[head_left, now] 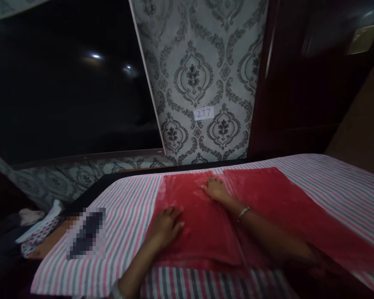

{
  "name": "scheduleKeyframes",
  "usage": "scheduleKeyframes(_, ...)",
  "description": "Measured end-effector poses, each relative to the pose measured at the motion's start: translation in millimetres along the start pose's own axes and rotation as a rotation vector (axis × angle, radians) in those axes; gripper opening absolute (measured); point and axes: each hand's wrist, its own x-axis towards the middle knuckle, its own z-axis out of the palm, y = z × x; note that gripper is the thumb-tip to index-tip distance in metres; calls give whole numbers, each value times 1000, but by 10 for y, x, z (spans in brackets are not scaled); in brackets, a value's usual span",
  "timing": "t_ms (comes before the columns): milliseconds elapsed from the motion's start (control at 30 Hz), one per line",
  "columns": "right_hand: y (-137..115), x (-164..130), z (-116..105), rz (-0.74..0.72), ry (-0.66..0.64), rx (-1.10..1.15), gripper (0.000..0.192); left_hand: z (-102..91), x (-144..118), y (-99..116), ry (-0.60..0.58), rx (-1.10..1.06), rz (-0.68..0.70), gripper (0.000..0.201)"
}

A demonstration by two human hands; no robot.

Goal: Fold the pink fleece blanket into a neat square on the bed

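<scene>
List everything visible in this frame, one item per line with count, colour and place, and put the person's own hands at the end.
red cloth: one, red, spread on the striped sheet with a folded section under both hands
striped sheet: one, pink, grey and white stripes, covering the flat surface in the foreground
paper label: one, white with "277" written on it, stuck on the wallpaper
wallpaper: grey damask pattern, on the wall straight ahead
dark panel: one, black and glossy, upper left, reflecting two lights
wooden door: one, dark reddish brown, right of the wallpaper
pile of cloths: white and dotted pieces, far left, below the sheet's edge
bracelet: one, metallic, on the right wrist
left hand: flat on the near left part of the red cloth
right hand: flat on the red cloth, farther up
</scene>
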Motion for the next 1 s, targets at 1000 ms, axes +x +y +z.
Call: scheduleKeyframes(1000,162,638,-78,235,77,43,37,156,1702,-495,217,5,-331,58)
